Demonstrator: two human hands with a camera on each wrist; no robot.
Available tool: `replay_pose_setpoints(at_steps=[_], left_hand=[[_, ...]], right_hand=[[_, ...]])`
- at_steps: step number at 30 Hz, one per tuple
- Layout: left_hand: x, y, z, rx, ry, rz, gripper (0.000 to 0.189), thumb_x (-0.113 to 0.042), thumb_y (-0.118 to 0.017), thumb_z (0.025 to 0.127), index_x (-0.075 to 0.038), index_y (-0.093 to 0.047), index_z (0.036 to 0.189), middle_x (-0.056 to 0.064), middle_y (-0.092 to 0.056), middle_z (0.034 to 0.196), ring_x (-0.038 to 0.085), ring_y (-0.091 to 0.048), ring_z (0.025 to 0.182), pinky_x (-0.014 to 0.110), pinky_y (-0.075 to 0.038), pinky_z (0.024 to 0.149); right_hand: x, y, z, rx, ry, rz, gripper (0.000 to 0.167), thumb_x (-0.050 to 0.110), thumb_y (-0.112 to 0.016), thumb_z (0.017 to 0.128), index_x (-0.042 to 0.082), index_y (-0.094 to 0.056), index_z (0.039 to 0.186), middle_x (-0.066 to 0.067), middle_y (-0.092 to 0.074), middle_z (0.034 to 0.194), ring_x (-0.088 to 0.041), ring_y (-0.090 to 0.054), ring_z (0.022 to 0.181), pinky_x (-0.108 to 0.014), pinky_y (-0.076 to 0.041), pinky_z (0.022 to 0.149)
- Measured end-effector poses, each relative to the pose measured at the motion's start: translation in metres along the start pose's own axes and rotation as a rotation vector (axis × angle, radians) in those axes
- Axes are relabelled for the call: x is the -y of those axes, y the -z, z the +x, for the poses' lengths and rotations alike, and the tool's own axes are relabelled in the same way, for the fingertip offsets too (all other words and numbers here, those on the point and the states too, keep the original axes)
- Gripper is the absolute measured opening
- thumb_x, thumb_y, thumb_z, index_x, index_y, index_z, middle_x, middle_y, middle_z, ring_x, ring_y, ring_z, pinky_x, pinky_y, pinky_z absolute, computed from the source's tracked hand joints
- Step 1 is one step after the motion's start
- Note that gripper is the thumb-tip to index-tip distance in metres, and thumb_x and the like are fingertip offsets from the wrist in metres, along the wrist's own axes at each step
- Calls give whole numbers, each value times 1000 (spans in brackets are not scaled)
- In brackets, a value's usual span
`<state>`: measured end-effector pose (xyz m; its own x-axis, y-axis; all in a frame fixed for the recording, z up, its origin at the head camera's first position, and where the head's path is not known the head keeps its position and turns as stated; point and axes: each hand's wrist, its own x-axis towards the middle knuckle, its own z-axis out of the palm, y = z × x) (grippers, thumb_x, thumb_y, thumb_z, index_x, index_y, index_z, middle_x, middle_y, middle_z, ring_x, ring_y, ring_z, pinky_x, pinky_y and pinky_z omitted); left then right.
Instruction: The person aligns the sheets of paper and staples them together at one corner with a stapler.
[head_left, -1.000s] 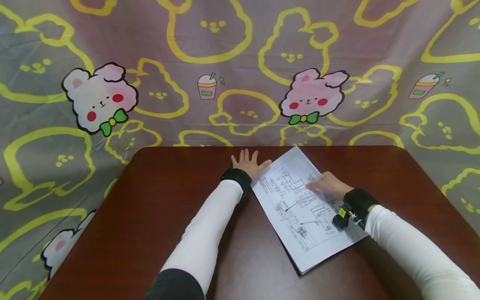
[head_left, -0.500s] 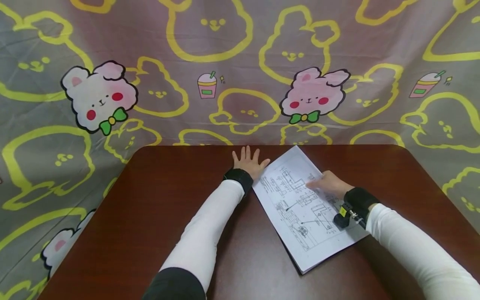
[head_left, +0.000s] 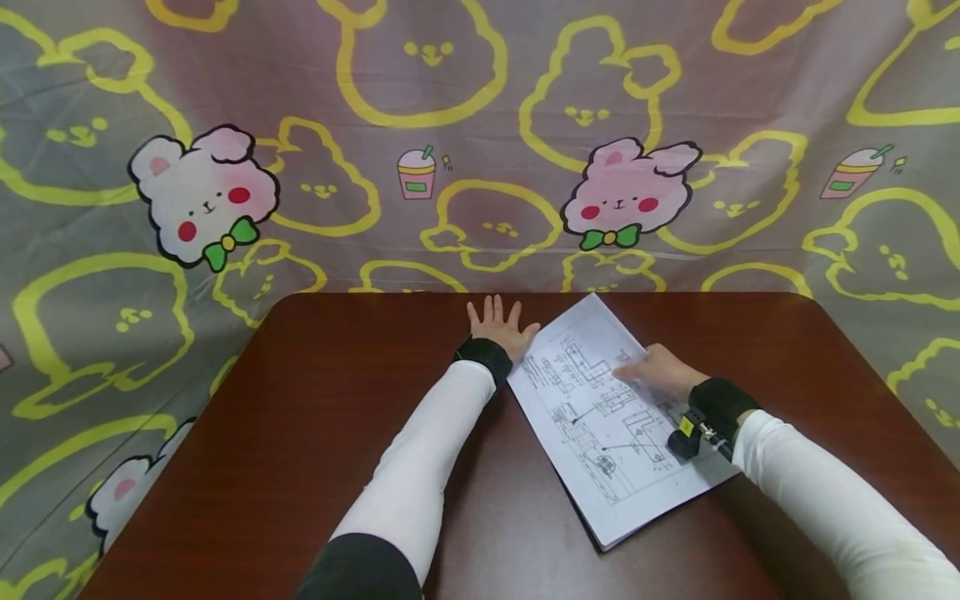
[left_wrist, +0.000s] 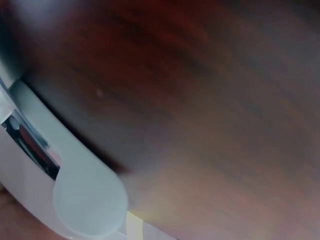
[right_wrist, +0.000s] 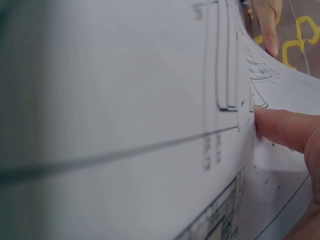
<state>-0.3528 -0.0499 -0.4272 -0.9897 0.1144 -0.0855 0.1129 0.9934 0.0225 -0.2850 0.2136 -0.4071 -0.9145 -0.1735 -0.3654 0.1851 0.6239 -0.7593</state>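
A white technical drawing (head_left: 577,417) lies slantwise on the table, with a dark layer showing along its lower edge. My left hand (head_left: 504,333) is spread beside the sheet's upper left edge, its thumb reaching that edge. At the opposite edge, my right hand (head_left: 663,372) holds the drawing with the thumb (right_wrist: 280,125) on its printed face; the other fingers are hidden. In the right wrist view the paper (right_wrist: 125,100) curves up close to the camera. The left wrist view holds blurred brown wood (left_wrist: 200,125) and a pale grey strap part (left_wrist: 90,200), without the fingers.
The dark red-brown table (head_left: 337,400) has rounded far corners. Behind it hangs a cloth (head_left: 495,150) printed with yellow outlines and pink rabbits. A small black camera (head_left: 682,442) on the right wristband overlaps the sheet in the head view.
My left hand and forearm have shifted slightly to the right along the drawing's edge. The right hand and the drawing stay in nearly the same place.
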Motion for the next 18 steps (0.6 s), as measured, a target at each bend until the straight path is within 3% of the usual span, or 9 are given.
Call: replay_pose_setpoints(at_steps=[10, 18], left_hand=[[0, -4, 2, -21, 3, 6, 66, -58, -21, 101, -22, -20, 156, 17, -13, 159, 34, -2, 146, 58, 7, 111], [-4, -5, 4, 22, 8, 31, 63, -55, -20, 102, -22, -21, 156, 19, -15, 159, 35, -2, 146, 59, 6, 111]], right_hand=[[-3, 1, 5, -13, -13, -33, 47, 32, -68, 92, 0, -59, 125, -12, -69, 94, -27, -68, 74, -36, -54, 67], [-7, 1, 6, -14, -4, -24, 48, 31, -68, 92, 1, -58, 127, -13, -69, 99, -28, -67, 77, -37, -54, 70]])
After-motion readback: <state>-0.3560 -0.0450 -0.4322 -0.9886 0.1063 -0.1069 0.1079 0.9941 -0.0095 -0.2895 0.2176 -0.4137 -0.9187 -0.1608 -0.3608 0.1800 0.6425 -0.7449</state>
